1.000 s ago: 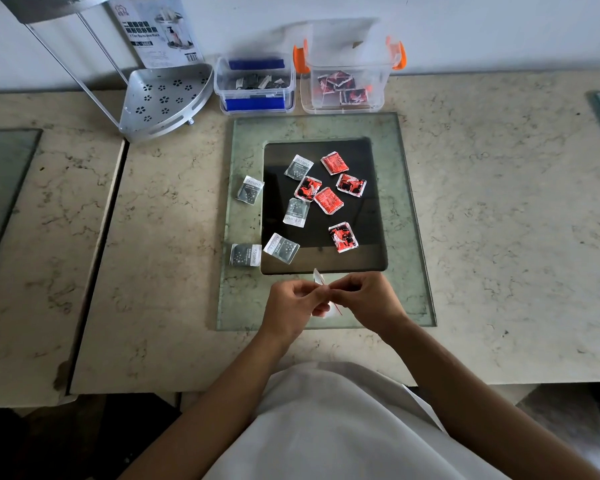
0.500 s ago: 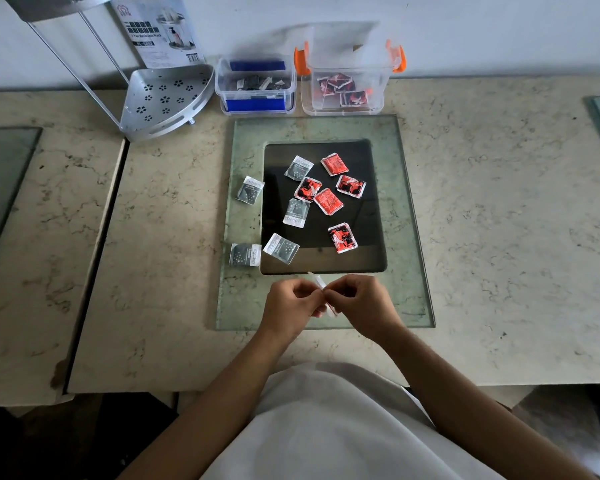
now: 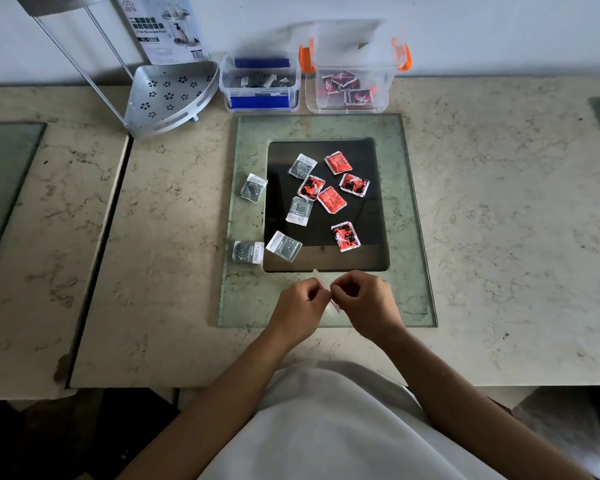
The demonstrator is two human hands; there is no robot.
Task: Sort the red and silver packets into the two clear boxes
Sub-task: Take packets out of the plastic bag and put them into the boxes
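We hold a thin packet edge-on between our two hands, above the near margin of the glass sheet. The left hand and the right hand meet knuckle to knuckle, fingers curled in and pinched on the packet's crinkled film; only a pale sliver and a streak of red show between them, so we cannot tell its printed face.

Beyond our hands, loose packets lie flat on the glass. Five red packets are small glossy squares with black figures and crimped white edges, clustered on the right of the dark rectangular panel under the glass. Five silver packets are dull grey foil with white bands of print; two lie on the pale left margin, the rest on the dark panel.

At the far edge, against the white wall, stand two clear plastic boxes. The left box with blue clips holds silver packets; just beside it, the taller box with orange latches holds red ones.

Left of them sits a perforated metal corner shelf, wedge-shaped with flower-pattern holes, its slim rods rising out of view, and a printed card leaning on the wall. The countertop is veined beige marble, matte and mottled, with a seam on the left.
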